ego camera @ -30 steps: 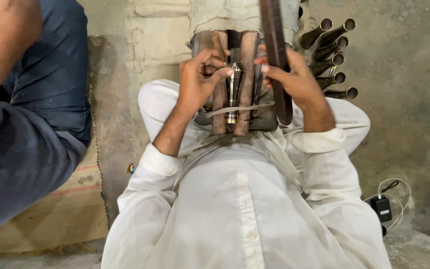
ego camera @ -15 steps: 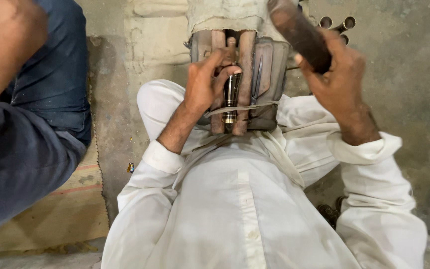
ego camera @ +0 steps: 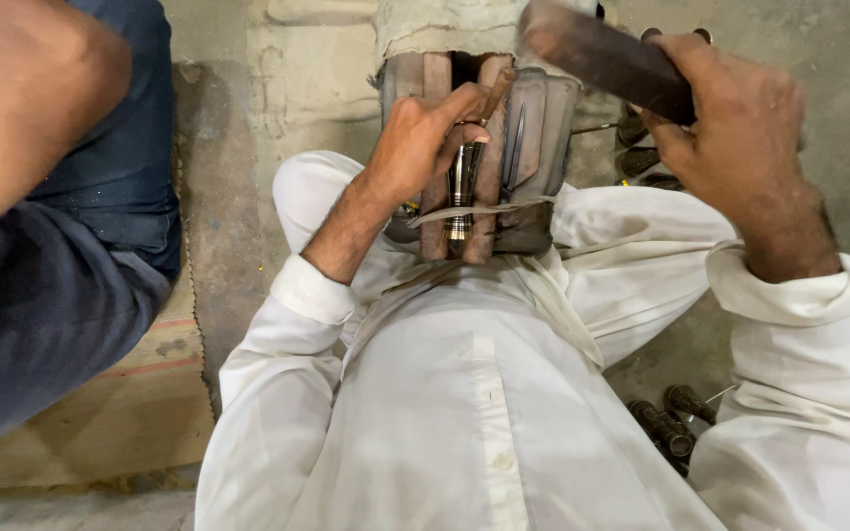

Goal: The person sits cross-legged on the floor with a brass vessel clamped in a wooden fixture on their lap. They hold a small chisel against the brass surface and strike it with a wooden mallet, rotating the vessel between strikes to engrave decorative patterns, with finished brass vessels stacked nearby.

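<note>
My left hand (ego camera: 423, 140) rests on a wooden clamp block (ego camera: 533, 147) between my knees. Its fingers pinch a small dark metal tube with a brass end (ego camera: 460, 187), which stands upright in the block's groove. My right hand (ego camera: 730, 128) is raised to the upper right, shut on a long dark flat bar (ego camera: 602, 54) that slants over the top of the block. Both my arms are in white sleeves, and my white shirt (ego camera: 464, 393) fills the lower middle.
Another person in dark blue clothes (ego camera: 61, 275) sits close on the left, an arm (ego camera: 22, 108) at the top left corner. Several dark metal tubes lie on the floor at the lower right (ego camera: 666, 418) and behind the block (ego camera: 637, 157). A concrete wall is ahead.
My right hand has swung the flat bar from upright beside the block up and out to the right. My left hand stays on the tube in the block.
</note>
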{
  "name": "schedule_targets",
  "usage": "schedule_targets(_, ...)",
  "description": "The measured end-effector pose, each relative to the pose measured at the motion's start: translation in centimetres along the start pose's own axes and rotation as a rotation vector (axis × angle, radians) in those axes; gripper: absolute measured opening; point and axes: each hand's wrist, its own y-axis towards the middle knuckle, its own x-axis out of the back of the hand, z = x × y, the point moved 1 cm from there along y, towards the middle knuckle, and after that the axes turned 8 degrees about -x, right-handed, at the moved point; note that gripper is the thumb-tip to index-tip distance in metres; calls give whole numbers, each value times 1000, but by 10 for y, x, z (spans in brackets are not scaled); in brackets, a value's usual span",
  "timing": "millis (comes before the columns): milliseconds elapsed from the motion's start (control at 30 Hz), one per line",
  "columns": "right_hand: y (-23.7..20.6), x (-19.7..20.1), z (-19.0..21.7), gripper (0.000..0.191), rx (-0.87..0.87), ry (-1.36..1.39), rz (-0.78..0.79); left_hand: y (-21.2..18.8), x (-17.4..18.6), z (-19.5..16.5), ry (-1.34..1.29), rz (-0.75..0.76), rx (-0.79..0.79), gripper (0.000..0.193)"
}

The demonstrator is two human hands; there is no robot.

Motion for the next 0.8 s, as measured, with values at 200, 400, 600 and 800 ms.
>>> schedule_targets(200,1,-3,-1,34,-4,36,-27,-6,-8,3,-28,-31,-21,33)
schedule_targets(400,-3,-15,-1,32,-61,212,26,-18,-15,12,-64,-59,-16,35)
schedule_targets(600,-14,-22,-8,38,-138,288,139,-34,-34,16,-136,-180,100,31)
schedule_targets(800,-23,-39,-11,40,6,120,27,-51,-52,17,-128,-299,159,27)
